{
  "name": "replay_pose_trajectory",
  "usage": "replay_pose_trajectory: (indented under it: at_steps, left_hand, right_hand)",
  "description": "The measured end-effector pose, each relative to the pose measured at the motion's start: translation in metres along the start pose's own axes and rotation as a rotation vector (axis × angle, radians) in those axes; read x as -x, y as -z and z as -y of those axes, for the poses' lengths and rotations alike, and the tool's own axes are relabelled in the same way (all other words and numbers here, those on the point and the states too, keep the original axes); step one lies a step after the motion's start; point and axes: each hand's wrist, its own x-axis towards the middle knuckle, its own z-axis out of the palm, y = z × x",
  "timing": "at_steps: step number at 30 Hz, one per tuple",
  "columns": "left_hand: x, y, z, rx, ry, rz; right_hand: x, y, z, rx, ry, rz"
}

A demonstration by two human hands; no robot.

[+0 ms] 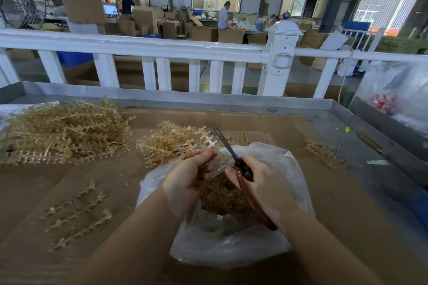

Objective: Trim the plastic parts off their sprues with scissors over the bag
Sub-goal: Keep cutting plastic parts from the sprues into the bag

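Note:
My left hand [188, 178] grips a translucent amber sprue [203, 143] with small cross-shaped parts, held over the open clear plastic bag [231, 238]. My right hand [257, 183] holds brown-handled scissors [240, 166]; the dark blades point up and away, blurred, just right of the sprue's tip. Inside the bag lies a heap of cut amber parts [224, 194].
A big pile of sprues [64, 129] lies at the left and a smaller pile [171, 141] behind the bag. Several bare sprues [78, 213] lie front left, more sprues [324, 152] at the right. Cardboard covers the metal tray table [208, 99]; a white fence [148, 48] runs behind.

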Motion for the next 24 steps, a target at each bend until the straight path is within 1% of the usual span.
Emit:
replay_pose_trajectory:
  at_steps: [7,10,12,14,19,24]
  left_hand:
    - [-0.005,0.005,0.005,-0.011,-0.020,-0.007]
    - [-0.006,0.003,0.007,-0.058,-0.038,-0.058]
    - [-0.006,0.002,0.008,-0.088,-0.011,-0.070]
    - [-0.006,0.002,0.009,-0.080,0.017,-0.053]
    - [-0.003,0.000,0.010,-0.052,0.000,-0.039]
    - [-0.001,0.001,0.008,-0.013,0.035,-0.031]
  right_hand:
    - [0.000,-0.001,-0.005,0.019,0.013,0.006]
    - [0.002,-0.004,-0.007,0.067,0.028,0.004]
    - [0.004,-0.006,-0.009,0.092,0.051,0.000]
    - [0.006,-0.008,-0.009,0.120,0.075,-0.010]
    - [0.008,-0.013,-0.012,0.166,0.121,-0.058]
    - [0.010,-0.016,-0.011,0.230,0.132,-0.075]
